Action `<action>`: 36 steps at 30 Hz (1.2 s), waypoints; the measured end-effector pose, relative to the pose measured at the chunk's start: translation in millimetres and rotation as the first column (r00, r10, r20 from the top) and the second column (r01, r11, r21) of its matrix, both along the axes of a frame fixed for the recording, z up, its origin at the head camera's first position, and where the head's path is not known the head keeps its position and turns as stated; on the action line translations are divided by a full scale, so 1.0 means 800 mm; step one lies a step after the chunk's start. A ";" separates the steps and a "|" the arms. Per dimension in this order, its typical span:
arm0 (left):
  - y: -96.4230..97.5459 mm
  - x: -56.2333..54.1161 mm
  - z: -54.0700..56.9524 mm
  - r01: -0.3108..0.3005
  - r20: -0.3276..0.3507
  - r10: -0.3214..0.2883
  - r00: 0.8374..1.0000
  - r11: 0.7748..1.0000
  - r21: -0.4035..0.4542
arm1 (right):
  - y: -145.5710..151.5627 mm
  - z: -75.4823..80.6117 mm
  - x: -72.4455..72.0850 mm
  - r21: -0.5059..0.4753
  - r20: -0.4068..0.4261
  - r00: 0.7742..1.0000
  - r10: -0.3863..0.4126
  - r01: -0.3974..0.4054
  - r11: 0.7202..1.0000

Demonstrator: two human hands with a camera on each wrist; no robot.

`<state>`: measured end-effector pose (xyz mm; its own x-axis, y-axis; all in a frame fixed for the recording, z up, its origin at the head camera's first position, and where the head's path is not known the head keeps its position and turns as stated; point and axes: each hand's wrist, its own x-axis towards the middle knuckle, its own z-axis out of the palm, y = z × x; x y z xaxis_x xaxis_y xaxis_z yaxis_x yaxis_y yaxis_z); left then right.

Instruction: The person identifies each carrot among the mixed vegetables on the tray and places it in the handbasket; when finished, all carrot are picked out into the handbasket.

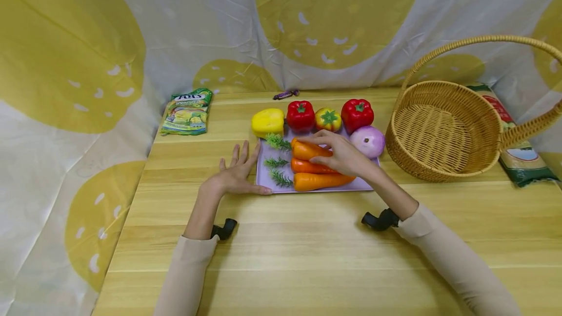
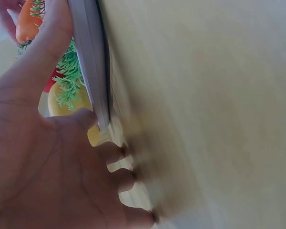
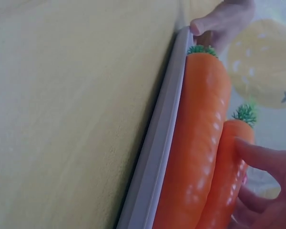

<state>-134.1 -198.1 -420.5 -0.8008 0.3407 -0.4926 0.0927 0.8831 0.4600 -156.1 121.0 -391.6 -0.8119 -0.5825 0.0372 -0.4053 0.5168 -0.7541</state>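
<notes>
Three orange carrots with green tops lie side by side on a lilac tray [image 1: 316,190]. My right hand [image 1: 340,152] grips the far carrot [image 1: 303,150], fingers over its far side and thumb on its near side. The middle carrot [image 1: 309,166] and the near carrot [image 1: 322,181] lie below that thumb; the near one fills much of the right wrist view. My left hand [image 1: 234,174] rests at the tray's left end with fingers spread, its thumb at the near corner. In the left wrist view, the left fingertips [image 2: 124,180] come down to the tabletop beside the tray.
Along the tray's far side sit a yellow pepper [image 1: 268,122], two red peppers [image 1: 300,116], a yellow-red tomato [image 1: 328,119] and a purple onion [image 1: 368,142]. A tall-handled wicker basket [image 1: 443,172] stands right, before a green bag [image 1: 524,160]. Left is a snack packet [image 1: 186,113]; behind, a wrapped candy [image 1: 286,94].
</notes>
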 end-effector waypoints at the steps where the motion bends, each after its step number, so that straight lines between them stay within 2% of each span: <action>1: 0.000 0.000 0.000 0.002 0.001 -0.002 1.000 1.000 -0.004 | 0.000 0.000 0.000 0.001 0.000 1.000 -0.003 0.003 1.000; 12: 0.002 0.000 -0.001 0.010 -0.007 -0.010 1.000 1.000 -0.014 | 0.007 -0.005 -0.004 -0.030 0.012 1.000 0.005 -0.004 1.000; 17: 0.004 0.002 0.002 0.008 0.003 -0.008 1.000 1.000 -0.023 | 0.016 0.001 -0.003 -0.067 0.008 1.000 0.009 -0.008 0.998; 20: 0.004 0.003 0.004 0.005 0.004 -0.005 1.000 1.000 -0.015 | 0.024 0.011 -0.001 -0.086 0.021 1.000 0.006 -0.004 0.996; 26: -0.002 -0.007 -0.016 0.017 -0.013 -0.017 1.000 0.999 -0.029 | 0.053 0.038 0.002 -0.079 0.011 1.000 0.002 -0.001 0.997; 32: 0.000 -0.005 -0.011 0.018 -0.014 -0.019 1.000 0.999 -0.027 | 0.099 0.073 0.003 -0.113 -0.031 0.996 -0.082 0.078 0.991; 36: 0.001 -0.003 -0.006 0.013 -0.014 -0.014 1.000 1.000 -0.019 | 0.138 0.095 0.002 -0.094 -0.053 0.987 -0.151 0.146 0.985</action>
